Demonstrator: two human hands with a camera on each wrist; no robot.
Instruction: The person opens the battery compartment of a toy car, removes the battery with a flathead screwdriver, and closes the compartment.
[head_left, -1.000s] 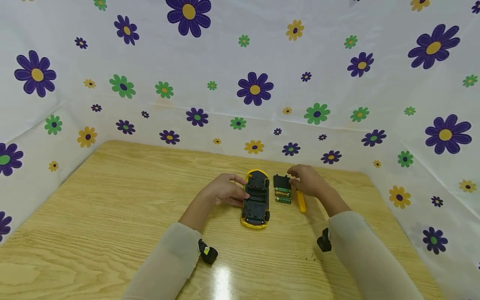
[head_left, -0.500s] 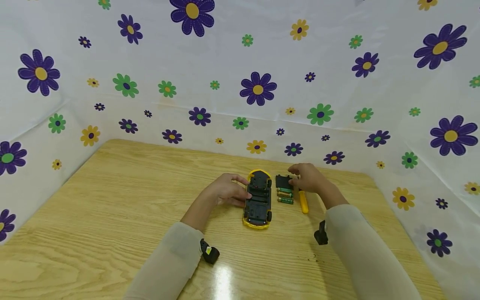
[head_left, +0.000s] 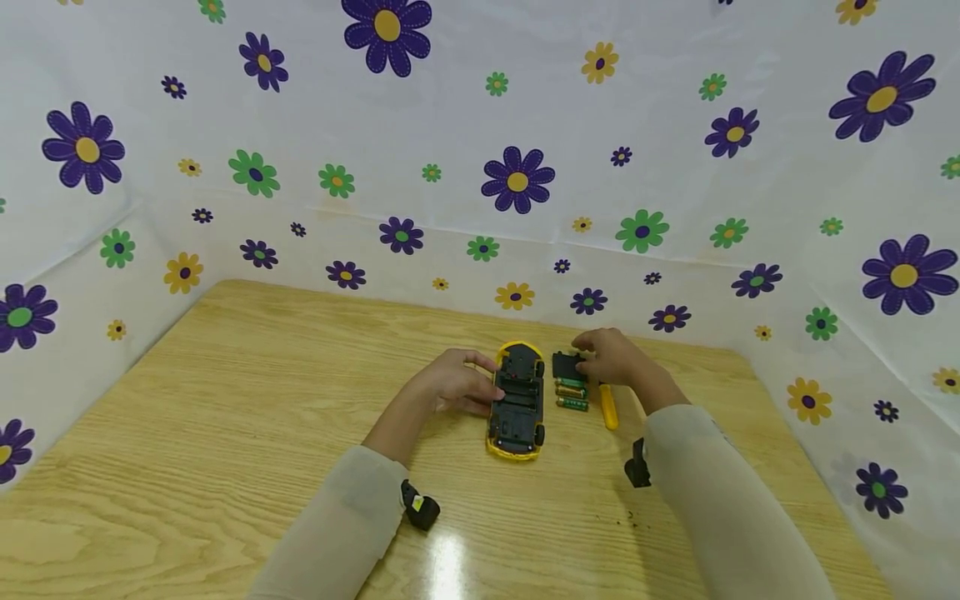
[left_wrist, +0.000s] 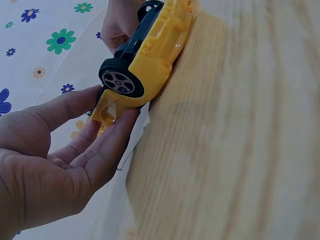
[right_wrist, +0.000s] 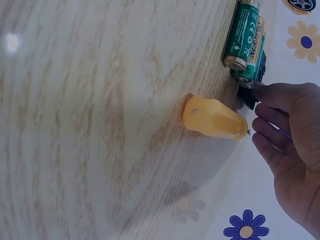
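Observation:
A yellow toy car (head_left: 517, 429) lies upside down on the table, its black underside and open battery compartment facing up. My left hand (head_left: 453, 379) holds it from the left, thumb on the underside and fingers along the body; the left wrist view shows this grip at one end of the car (left_wrist: 155, 60). To its right lie a black battery cover (head_left: 567, 365) and three green batteries (head_left: 572, 404). My right hand (head_left: 615, 360) is at the cover's right edge with fingers loosely bent; its thumb appears to touch the cover (right_wrist: 246, 98). The fingertips' contact is unclear.
Beside the batteries lies a yellow-handled tool (head_left: 608, 407), its far end hidden by the right hand. Small dark bits (head_left: 630, 518) are scattered nearer the front of the wooden table (head_left: 300, 375). A flower-patterned white sheet (head_left: 420, 108) encloses the back and sides.
The view shifts slightly. The right hand edges a little to the left over the cover, while the left hand keeps its hold on the toy car.

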